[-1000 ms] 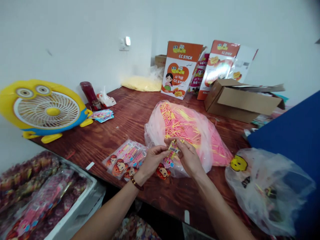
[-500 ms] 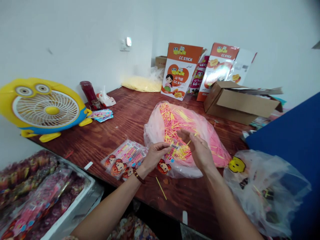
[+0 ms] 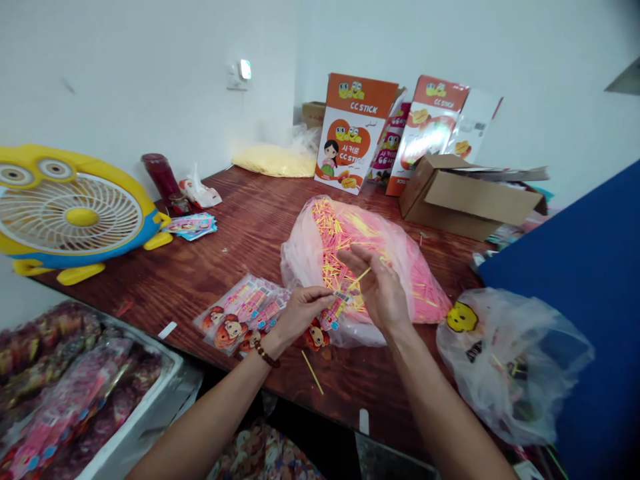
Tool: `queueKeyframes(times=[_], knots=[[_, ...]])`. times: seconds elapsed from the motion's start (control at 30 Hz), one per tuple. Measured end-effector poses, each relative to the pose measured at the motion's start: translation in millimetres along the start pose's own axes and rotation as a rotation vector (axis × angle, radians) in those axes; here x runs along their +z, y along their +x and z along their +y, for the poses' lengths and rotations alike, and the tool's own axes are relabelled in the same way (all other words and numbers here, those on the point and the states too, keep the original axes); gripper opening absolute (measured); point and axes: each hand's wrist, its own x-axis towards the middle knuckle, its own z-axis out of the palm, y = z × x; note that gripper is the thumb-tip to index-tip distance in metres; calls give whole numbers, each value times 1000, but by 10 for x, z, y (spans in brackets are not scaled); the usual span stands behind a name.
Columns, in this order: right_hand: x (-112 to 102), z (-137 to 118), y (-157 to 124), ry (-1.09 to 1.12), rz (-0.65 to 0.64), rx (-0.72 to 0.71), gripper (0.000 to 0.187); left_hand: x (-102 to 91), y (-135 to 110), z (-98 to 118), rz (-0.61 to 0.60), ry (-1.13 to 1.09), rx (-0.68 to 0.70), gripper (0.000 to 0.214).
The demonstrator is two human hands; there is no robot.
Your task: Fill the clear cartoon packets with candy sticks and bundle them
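My left hand (image 3: 299, 315) pinches the top edge of a small clear packet (image 3: 316, 335), printed with a red-haired cartoon figure and a barcode. Beside it, my right hand (image 3: 383, 293) holds a thin yellow stick (image 3: 359, 278) that slants down toward the packet's top; its fingers are partly extended. Behind both hands lies a large clear bag (image 3: 300, 257) of pink and yellow sticks, its mouth toward me. Several similar packets (image 3: 235, 320) overlap on the table to the left of my left hand. One loose yellow stick (image 3: 313, 372) lies near the table's front edge.
A yellow fan (image 3: 83, 217) stands left on the wooden table (image 3: 250, 220). Printed boxes (image 3: 350, 133) and an open carton (image 3: 475, 200) stand at the back. A tub (image 3: 170, 373) of filled packets sits front left, a clear plastic bag (image 3: 530, 367) at right beside a blue panel (image 3: 590, 267).
The view has shifted slightly, so the scene sits a little further left. My right hand has turned slightly, and the yellow stick now lies closer to the packet's top. Both hands keep their holds.
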Motion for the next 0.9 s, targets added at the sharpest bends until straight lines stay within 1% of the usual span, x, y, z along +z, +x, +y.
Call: queueKeyframes(times=[0.1, 0.17, 0.23, 0.3, 0.37, 0.43, 0.53, 0.6, 0.67, 0.8, 0.9], knots=[[-37, 98, -53, -76, -98, 137, 37, 18, 17, 24, 1, -20, 10, 27], [-80, 135, -63, -153, -129, 172, 36, 21, 26, 57, -2, -20, 16, 27], [-127, 130, -53, -199, -96, 137, 35, 19, 31, 91, 7, -19, 11, 27], [-167, 99, -40, -251, -42, 58, 34, 13, 35, 112, 16, -22, 1, 27], [-189, 67, -40, -346, -1, -33, 28, 10, 39, 116, 15, -21, -4, 27], [-194, 57, -57, -424, 31, -90, 20, 11, 44, 110, 19, -14, -1, 26], [-183, 64, -96, -409, 113, -108, 15, 22, 46, 108, 27, -11, 1, 26], [-174, 57, -111, -423, 138, -115, 13, 29, 44, 123, 20, -10, 8, 24], [-171, 31, -113, -497, 89, -131, 12, 30, 42, 146, 1, 0, 23, 22], [-200, -4, -95, -621, -118, -164, 23, 16, 49, 168, -3, 26, 41, 21], [-254, 42, -69, -679, -239, -105, 24, 8, 68, 140, 3, 26, 37, 22]])
